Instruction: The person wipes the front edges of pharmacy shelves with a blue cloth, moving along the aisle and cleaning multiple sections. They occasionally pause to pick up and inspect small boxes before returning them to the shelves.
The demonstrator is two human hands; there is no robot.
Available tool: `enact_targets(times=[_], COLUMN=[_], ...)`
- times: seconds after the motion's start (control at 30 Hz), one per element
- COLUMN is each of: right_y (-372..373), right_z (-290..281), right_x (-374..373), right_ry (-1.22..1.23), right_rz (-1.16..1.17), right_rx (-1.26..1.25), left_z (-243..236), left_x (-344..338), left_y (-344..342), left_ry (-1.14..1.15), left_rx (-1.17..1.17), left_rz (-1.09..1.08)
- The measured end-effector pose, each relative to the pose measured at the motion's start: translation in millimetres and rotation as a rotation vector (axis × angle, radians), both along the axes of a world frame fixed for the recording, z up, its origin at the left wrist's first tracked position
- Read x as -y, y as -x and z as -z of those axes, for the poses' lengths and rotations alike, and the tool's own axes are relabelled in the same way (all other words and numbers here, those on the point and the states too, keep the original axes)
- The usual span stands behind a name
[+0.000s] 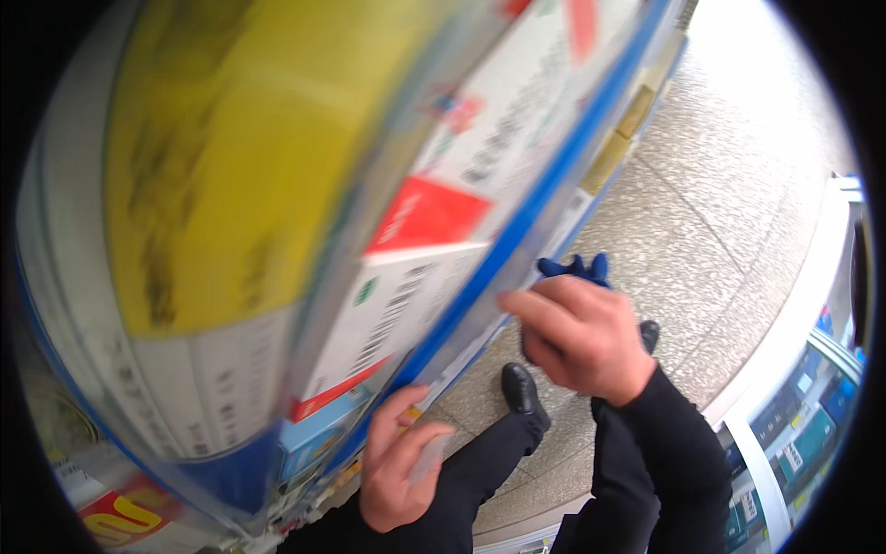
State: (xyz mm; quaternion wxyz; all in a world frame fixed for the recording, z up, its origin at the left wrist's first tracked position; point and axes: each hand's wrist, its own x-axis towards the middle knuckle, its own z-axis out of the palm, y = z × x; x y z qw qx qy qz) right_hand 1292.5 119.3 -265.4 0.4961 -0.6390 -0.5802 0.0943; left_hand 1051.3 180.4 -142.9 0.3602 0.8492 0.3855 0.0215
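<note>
My left hand (397,471) is curled at the lower front edge of a shelf with a blue rail (489,263); a small translucent piece shows by its fingers, too unclear to name. My right hand (577,342) grips a dark blue glove (598,268), whose fingers stick out above it, with my index finger reaching toward the rail. Behind the rail lie white-and-red boxes (388,314). A big blurred yellow-and-white printed panel (221,185) fills the upper left.
Below me are a speckled tiled floor (701,212), my dark trousers and black shoes (519,388). A white-framed cabinet (798,434) with several teal and dark boxes curves along the right side. More packages sit low at the left.
</note>
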Motion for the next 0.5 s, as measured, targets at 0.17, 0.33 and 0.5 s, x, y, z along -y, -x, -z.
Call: enact_targets(times=[0.17, 0.33, 0.5], right_y=[-2, -23, -97], right_z=[-7, -29, -33], right_x=[10, 7, -1], right_ry=[0.094, 0.167, 0.252], right_rz=[-0.011, 0.056, 0.3], right_rx=[0.038, 0.075, 0.073], left_z=[-3, -7, -1], left_x=[1, -6, -15], left_y=[-13, -56, -116], left_ry=[0.115, 0.007, 0.008], left_rx=[0.019, 0.057, 0.088], left_rz=[-0.03, 0.155, 0.166])
